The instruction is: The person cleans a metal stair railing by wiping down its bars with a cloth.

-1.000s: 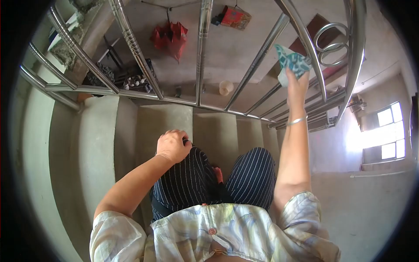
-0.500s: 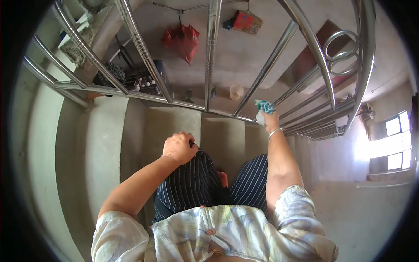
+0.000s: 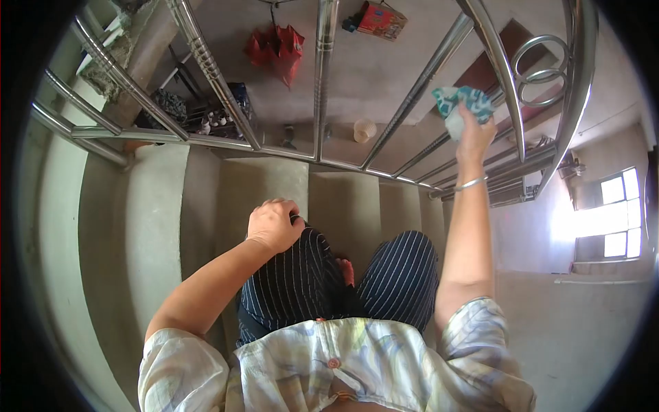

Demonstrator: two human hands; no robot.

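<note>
My right hand (image 3: pixel 475 139) is closed on a teal and white patterned cloth (image 3: pixel 467 103), up against a slanting bar of the metal railing (image 3: pixel 443 127). A bracelet circles that wrist. My left hand (image 3: pixel 274 225) rests on my left knee, over the dark striped trousers (image 3: pixel 292 281). Its fingers are curled, and whether anything is in them is hidden.
Concrete steps (image 3: pixel 154 206) run below the railing. Beyond the bars hang a red bag (image 3: pixel 278 51) and a red printed bag (image 3: pixel 381 20). A pale bucket (image 3: pixel 364 130) stands on the floor below. At the right is a bright window (image 3: pixel 621 213).
My right hand went down the bar with the cloth toward the lower rail, then came back up. My left hand has stayed on the knee. The view shifted slightly.
</note>
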